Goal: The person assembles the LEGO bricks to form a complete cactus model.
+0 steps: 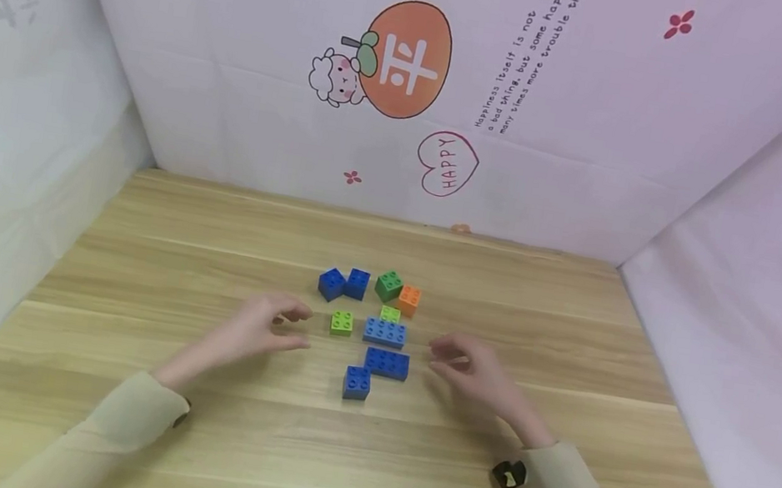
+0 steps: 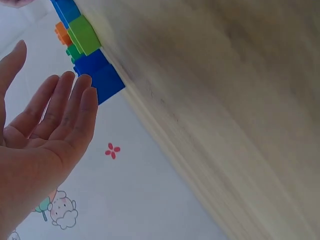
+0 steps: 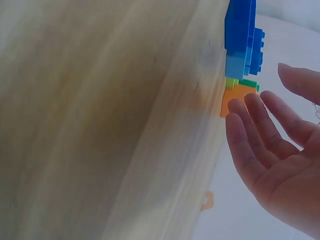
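Toy building bricks lie grouped between the two hands in the head view. My left hand [image 1: 270,325] is held left of a lime green brick [image 1: 341,323], its relaxed fingers apart from it and holding nothing. On the other side, my right hand [image 1: 468,363] hovers beside a light blue brick [image 1: 384,332] and a longer blue brick [image 1: 386,364], also holding nothing. A square blue brick [image 1: 357,383] sits nearest to me. Behind are two dark blue bricks, a green brick [image 1: 389,284], an orange brick [image 1: 409,300] and a small lime brick [image 1: 391,314].
The wooden table [image 1: 218,437] meets a white printed cloth [image 1: 232,85] at its back edge. Similar cloth walls hang on the left and right. A dark band [image 1: 510,474] shows at the right cuff.
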Demonstrator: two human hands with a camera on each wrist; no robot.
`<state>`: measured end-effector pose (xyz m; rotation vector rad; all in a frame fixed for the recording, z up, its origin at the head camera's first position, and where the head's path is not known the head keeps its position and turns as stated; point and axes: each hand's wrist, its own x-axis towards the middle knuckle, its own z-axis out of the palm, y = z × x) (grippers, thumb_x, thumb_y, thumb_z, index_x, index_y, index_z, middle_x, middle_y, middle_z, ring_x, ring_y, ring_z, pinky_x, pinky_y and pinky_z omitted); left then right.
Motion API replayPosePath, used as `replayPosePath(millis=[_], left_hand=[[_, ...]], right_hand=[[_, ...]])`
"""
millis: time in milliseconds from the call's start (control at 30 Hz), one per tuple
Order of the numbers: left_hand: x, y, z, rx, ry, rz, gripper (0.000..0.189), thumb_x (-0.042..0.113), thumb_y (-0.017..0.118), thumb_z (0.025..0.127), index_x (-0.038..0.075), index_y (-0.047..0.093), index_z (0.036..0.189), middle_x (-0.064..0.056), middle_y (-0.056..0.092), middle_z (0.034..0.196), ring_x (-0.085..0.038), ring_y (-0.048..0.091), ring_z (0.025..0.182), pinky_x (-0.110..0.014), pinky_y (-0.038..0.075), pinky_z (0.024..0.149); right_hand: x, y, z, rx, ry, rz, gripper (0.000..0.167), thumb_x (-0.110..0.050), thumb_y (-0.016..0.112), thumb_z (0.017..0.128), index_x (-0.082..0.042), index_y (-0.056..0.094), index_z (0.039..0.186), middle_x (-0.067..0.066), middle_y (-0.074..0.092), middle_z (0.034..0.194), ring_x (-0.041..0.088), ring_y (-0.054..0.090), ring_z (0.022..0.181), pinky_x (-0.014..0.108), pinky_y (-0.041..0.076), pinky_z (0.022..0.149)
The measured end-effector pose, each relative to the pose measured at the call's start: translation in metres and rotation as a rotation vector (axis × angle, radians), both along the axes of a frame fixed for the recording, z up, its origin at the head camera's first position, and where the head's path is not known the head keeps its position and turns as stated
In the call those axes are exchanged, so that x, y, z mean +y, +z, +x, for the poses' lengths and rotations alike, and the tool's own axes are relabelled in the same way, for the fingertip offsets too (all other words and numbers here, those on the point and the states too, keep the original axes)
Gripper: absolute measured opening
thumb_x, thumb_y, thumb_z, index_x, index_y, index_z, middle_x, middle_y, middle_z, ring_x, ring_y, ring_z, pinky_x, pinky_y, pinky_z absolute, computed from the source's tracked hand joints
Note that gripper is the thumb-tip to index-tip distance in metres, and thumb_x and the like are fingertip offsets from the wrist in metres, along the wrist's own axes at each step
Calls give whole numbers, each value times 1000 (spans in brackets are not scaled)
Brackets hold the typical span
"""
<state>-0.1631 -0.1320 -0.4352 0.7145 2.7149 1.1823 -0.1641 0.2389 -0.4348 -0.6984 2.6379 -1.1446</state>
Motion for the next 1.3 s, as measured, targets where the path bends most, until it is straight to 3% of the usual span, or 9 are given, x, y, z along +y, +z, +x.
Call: replayPosePath(millis=[233, 533, 1000, 1300], left_hand=[[8, -4, 5, 15, -26, -5, 44, 23, 78, 85, 0, 66, 120, -16, 71, 119, -30, 68, 108, -42, 60, 93], [19, -2, 11, -7, -79, -9, 41, 23, 77, 86, 1, 67, 119, -16, 71, 118, -31, 68, 108, -42, 60, 93], [39, 2, 18, -93, -106, -65, 42, 26, 77, 85, 7, 67, 122, -8, 70, 121, -24, 65, 114, -44, 56, 100], [48, -4, 19, -74, -170, -85, 44, 30, 78, 85, 7, 67, 121, -8, 71, 120, -22, 67, 111, -41, 57, 98]], right_hand=[[-9, 1, 3, -36, 22, 7, 35, -13, 70, 91, 4, 62, 121, 19, 69, 118, 31, 68, 107, 38, 61, 92], [-18, 1, 2, -94, 45, -4, 36, -12, 70, 90, 2, 62, 122, 19, 68, 119, 32, 67, 108, 42, 60, 94], [-28, -2, -4, -90, 39, 63, 36, -16, 72, 89, -4, 64, 122, 11, 70, 119, 26, 67, 108, 39, 60, 94], [-34, -1, -4, -64, 62, 96, 35, -14, 74, 86, -4, 65, 119, 12, 70, 119, 27, 67, 107, 41, 59, 95]])
